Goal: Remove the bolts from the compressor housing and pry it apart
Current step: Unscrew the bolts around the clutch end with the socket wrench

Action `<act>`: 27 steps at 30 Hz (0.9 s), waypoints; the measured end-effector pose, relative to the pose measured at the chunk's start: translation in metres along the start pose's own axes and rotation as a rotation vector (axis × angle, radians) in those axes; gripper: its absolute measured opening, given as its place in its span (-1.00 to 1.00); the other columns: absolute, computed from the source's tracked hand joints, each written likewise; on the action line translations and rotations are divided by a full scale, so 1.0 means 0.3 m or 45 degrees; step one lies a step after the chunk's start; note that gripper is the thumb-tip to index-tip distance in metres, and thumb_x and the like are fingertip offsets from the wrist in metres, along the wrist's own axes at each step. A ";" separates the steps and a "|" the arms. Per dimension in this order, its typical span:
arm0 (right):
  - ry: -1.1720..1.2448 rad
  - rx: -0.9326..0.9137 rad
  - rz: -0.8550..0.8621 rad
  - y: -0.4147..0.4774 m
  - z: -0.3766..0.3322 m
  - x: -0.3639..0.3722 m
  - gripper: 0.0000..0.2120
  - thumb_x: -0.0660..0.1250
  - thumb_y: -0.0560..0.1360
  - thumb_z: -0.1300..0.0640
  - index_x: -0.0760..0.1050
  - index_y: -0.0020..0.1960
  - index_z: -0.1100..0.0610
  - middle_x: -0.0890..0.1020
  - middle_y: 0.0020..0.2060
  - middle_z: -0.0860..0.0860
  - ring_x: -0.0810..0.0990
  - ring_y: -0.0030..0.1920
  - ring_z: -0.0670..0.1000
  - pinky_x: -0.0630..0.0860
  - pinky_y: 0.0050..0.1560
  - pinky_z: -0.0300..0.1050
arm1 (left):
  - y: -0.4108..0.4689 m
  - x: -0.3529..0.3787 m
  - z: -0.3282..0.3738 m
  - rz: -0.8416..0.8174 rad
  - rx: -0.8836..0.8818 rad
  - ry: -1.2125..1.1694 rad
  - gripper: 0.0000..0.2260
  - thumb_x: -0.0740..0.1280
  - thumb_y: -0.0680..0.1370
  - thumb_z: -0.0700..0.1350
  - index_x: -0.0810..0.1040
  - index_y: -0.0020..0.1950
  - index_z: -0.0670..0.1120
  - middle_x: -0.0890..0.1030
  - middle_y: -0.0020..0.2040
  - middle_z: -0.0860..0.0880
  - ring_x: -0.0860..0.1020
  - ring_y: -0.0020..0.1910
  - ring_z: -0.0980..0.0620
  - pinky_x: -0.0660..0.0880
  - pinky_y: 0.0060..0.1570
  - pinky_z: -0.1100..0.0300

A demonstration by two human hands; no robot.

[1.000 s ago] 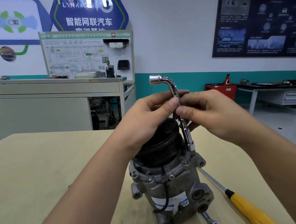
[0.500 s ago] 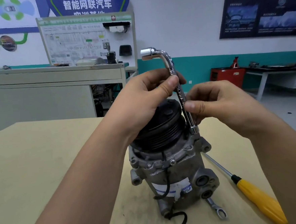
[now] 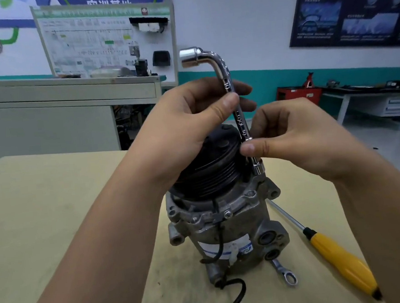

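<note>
compressor housing [image 3: 234, 220] stands upright on the table [image 3: 44, 209], black pulley [image 3: 214, 169] on top. l-shaped socket wrench [image 3: 239, 122] stands nearly upright, its lower socket at the housing's top flange, right of the pulley; we cannot see the bolt under it. our left hand [image 3: 188, 128]: grip pinches the upper shaft. our right hand [image 3: 300, 139]: grip pinches the shaft just above the socket. yellow screwdriver [image 3: 339, 257] and ring spanner [image 3: 285, 273] lie right of the housing.

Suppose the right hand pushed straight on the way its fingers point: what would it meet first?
The right hand pinches the socket wrench, so that comes first. Past it, probably the black pulley on the compressor, or the left hand beside it; depth is hard to judge.
</note>
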State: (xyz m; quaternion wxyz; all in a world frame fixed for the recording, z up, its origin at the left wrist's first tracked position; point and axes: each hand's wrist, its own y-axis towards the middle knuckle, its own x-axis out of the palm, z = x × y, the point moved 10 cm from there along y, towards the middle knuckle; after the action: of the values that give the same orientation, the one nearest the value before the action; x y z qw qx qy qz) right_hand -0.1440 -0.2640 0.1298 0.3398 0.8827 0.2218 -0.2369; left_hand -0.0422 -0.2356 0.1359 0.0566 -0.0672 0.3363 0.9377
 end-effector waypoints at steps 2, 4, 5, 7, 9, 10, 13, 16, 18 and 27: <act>0.026 -0.007 -0.031 -0.002 -0.002 0.012 -0.66 0.41 0.12 -0.11 0.51 -0.31 0.15 0.59 -0.45 -0.05 0.55 -0.39 -0.12 0.49 -0.33 -0.23 | -0.003 0.020 -0.006 -0.089 -0.037 -0.066 -0.83 0.24 0.60 -0.23 0.58 0.03 -0.01 0.71 -0.09 0.02 0.66 -0.01 0.11 0.55 -0.06 0.29; 0.065 -0.012 -0.076 -0.005 -0.003 0.023 -0.62 0.40 0.16 -0.07 0.55 -0.21 0.23 0.60 -0.43 -0.07 0.57 -0.36 -0.14 0.51 -0.29 -0.27 | -0.006 0.030 -0.012 -0.140 -0.069 -0.066 -0.84 0.26 0.58 -0.21 0.58 0.04 0.00 0.71 -0.05 -0.01 0.67 -0.01 0.06 0.56 -0.04 0.24; 0.080 -0.015 -0.092 -0.006 -0.004 0.026 -0.56 0.40 0.18 -0.05 0.57 -0.12 0.29 0.61 -0.41 -0.07 0.59 -0.33 -0.12 0.53 -0.25 -0.25 | -0.007 0.029 -0.016 -0.144 -0.081 -0.039 -0.84 0.27 0.55 -0.18 0.59 0.04 0.01 0.71 -0.04 -0.02 0.67 -0.01 0.04 0.57 -0.01 0.20; 0.104 -0.020 -0.109 -0.008 -0.002 0.027 -0.47 0.39 0.20 -0.02 0.56 0.01 0.35 0.64 -0.35 -0.02 0.62 -0.26 -0.05 0.57 -0.16 -0.18 | -0.007 0.030 -0.024 -0.143 -0.106 0.005 -0.83 0.27 0.51 -0.14 0.60 0.03 0.03 0.71 -0.02 -0.04 0.67 0.00 0.01 0.57 0.07 0.12; 0.139 -0.014 -0.117 -0.008 0.004 0.027 -0.47 0.38 0.21 0.02 0.55 0.05 0.37 0.68 -0.25 0.07 0.65 -0.20 0.02 0.58 -0.11 -0.13 | -0.008 0.032 -0.028 -0.139 -0.122 0.021 -0.83 0.27 0.49 -0.13 0.60 0.02 0.02 0.71 -0.02 -0.06 0.67 0.00 0.00 0.57 0.10 0.09; 0.152 -0.005 -0.119 -0.008 0.008 0.027 -0.48 0.37 0.22 0.04 0.54 0.04 0.39 0.68 -0.19 0.14 0.65 -0.17 0.06 0.59 -0.10 -0.12 | -0.008 0.031 -0.027 -0.129 -0.125 0.033 -0.85 0.27 0.48 -0.13 0.59 -0.01 0.01 0.71 -0.04 -0.06 0.67 -0.02 0.00 0.58 0.09 0.09; 0.166 0.018 -0.123 -0.008 0.014 0.022 -0.57 0.37 0.25 0.08 0.56 -0.01 0.38 0.68 -0.21 0.12 0.65 -0.19 -0.03 0.58 -0.18 -0.22 | -0.007 0.019 -0.026 -0.089 -0.125 0.069 -0.89 0.30 0.45 -0.09 0.59 -0.08 0.02 0.71 -0.11 -0.04 0.68 -0.08 0.02 0.58 0.04 0.12; 0.192 0.016 -0.144 -0.010 0.010 0.026 -0.73 0.36 0.27 0.13 0.59 -0.08 0.24 0.68 -0.31 -0.05 0.63 -0.25 -0.17 0.51 -0.23 -0.36 | -0.008 0.012 -0.030 -0.066 -0.131 0.094 -0.91 0.32 0.44 -0.08 0.60 -0.11 0.03 0.72 -0.15 -0.03 0.68 -0.11 0.03 0.55 0.03 0.12; 0.196 0.001 -0.151 -0.012 0.004 0.029 -0.80 0.35 0.28 0.15 0.59 -0.11 0.18 0.67 -0.33 -0.08 0.62 -0.27 -0.21 0.49 -0.24 -0.39 | -0.010 0.008 -0.031 -0.056 -0.132 0.109 -0.93 0.33 0.45 -0.10 0.60 -0.12 0.03 0.71 -0.15 -0.03 0.68 -0.12 0.03 0.56 0.02 0.12; 0.056 0.010 -0.105 -0.009 0.009 0.014 -0.60 0.43 0.18 -0.03 0.59 -0.07 0.18 0.67 -0.20 0.11 0.65 -0.17 0.03 0.60 -0.16 -0.16 | -0.010 0.002 -0.023 0.013 -0.140 0.143 -0.82 0.33 0.54 -0.26 0.60 -0.15 0.01 0.72 -0.20 -0.01 0.69 -0.15 0.06 0.60 -0.04 0.23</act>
State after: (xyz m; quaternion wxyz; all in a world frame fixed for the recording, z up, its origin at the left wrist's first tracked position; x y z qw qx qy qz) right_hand -0.1430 -0.2632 0.1242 0.3214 0.8791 0.2646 -0.2320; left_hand -0.0417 -0.2375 0.1286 0.0289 -0.1210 0.2873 0.9497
